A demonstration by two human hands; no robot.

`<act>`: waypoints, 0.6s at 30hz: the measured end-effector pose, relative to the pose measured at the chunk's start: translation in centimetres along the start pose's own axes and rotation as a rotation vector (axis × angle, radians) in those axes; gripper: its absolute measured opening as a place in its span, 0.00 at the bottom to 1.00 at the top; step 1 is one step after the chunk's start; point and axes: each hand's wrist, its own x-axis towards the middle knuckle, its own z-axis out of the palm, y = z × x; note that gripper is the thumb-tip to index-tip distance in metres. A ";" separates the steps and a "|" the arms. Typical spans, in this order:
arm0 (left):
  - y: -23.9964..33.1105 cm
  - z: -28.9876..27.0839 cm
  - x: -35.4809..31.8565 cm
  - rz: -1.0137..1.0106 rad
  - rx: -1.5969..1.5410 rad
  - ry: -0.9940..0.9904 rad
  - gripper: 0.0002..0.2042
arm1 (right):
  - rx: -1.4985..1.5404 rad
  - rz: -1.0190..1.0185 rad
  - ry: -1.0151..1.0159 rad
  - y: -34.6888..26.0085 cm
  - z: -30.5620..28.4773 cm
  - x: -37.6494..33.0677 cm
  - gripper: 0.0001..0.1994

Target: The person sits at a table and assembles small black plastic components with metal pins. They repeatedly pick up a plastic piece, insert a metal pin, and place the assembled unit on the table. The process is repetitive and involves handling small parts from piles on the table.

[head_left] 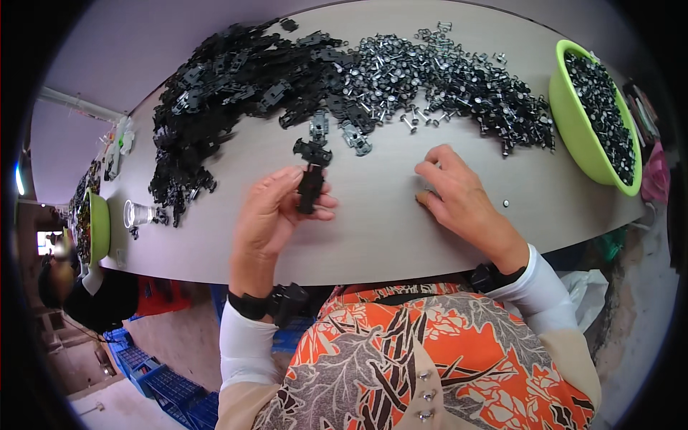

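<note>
My left hand (272,204) is closed on a black plastic toy car chassis (310,190), held upright between thumb and fingers above the table. Another black chassis (313,152) lies just beyond its top end; whether the two touch I cannot tell. Two more chassis pieces, one grey (319,127) and one grey-black (357,139), lie a little farther off, by the big heap of black chassis (236,79). Over the table on the right, my right hand (462,197) has its thumb and forefinger apart, with nothing visible between them. Farther on spreads a pile of wheel axles (401,68) with silver-faced black wheels.
A green basin (584,125) full of wheel axles stands at the right edge. One small wheel piece (506,203) lies near my right wrist. At left are a clear plastic cup (137,213), another green basin (99,226) and a person in dark clothes (100,297).
</note>
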 end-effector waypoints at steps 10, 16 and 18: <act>-3.4 6.7 2.6 -0.270 0.069 -0.236 0.08 | 0.268 -0.191 0.203 -0.9 -2.8 -0.4 0.20; -4.2 8.0 3.3 -0.324 0.024 -0.318 0.08 | 0.222 -0.283 0.235 -1.2 -2.2 -1.2 0.25; -4.5 8.1 3.4 -0.347 0.003 -0.322 0.07 | 0.234 -0.282 0.239 -0.8 -2.2 -1.7 0.24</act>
